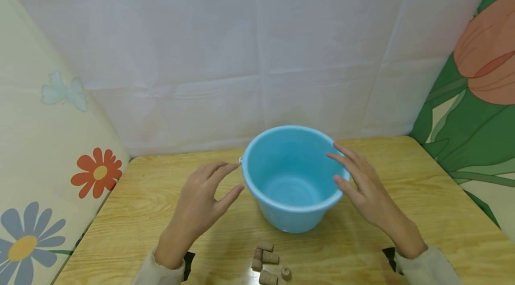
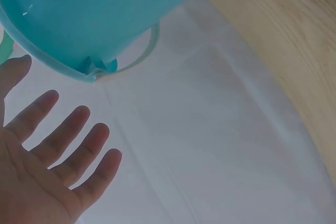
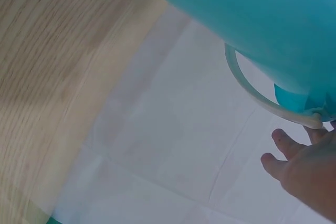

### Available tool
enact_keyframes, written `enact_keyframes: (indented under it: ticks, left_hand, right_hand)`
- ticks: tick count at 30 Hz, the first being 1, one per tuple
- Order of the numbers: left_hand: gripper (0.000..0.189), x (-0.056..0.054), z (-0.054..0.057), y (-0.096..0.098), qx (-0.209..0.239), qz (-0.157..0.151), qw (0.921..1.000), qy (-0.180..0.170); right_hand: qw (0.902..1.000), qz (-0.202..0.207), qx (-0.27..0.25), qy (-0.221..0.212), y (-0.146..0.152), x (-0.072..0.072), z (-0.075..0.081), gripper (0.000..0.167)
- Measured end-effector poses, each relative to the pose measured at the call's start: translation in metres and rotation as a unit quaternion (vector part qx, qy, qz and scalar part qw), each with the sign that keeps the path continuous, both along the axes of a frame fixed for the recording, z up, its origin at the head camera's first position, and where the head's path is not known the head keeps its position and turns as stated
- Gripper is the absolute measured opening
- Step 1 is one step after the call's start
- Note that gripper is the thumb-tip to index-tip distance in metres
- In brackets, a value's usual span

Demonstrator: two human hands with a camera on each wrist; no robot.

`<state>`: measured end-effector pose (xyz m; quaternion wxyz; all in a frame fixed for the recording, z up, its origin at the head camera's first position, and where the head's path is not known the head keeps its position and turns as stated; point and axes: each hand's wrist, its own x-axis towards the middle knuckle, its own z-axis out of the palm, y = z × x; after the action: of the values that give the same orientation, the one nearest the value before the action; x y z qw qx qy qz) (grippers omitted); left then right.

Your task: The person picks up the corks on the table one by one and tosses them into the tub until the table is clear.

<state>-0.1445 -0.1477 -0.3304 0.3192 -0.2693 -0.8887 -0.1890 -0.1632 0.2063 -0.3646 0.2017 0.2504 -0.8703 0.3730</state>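
Observation:
A light blue plastic bucket point(image 1: 295, 220) stands upright on the wooden table, its mouth facing up and its inside bare. Its pale carrying handle point(image 3: 244, 83) hangs down on the far side, as both wrist views show. My left hand point(image 1: 203, 198) is beside the left rim, fingers spread and fingertips close to the handle joint; a gap shows in the left wrist view. At the right rim is my right hand point(image 1: 366, 186), its loosely spread fingertips overlapping the bucket's mouth in the head view. Several corks point(image 1: 270, 257) lie on the table in front of the bucket.
The wooden table point(image 1: 132, 213) runs back to a white cloth point(image 1: 181, 52) hanging behind it. Panels with printed flowers flank it, a red flower point(image 1: 98, 173) on the left and a large orange bloom point(image 1: 488, 57) on the right.

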Motion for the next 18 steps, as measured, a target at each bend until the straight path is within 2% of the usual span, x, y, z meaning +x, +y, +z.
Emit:
enact_keyframes:
  ticks: [4,18]
  left_hand:
    - [0.044,0.002,-0.003,-0.003,-0.006,0.005,1.0,0.005]
    - [0.043,0.01,-0.016,-0.008,-0.015,0.016,0.9998,-0.004]
  right_hand:
    - [0.9997,-0.008,0.017,0.017,0.001,-0.001,0.001,0.047]
    - [0.9982,-0.019,0.044,0.035,0.001,0.001,0.002,0.045]
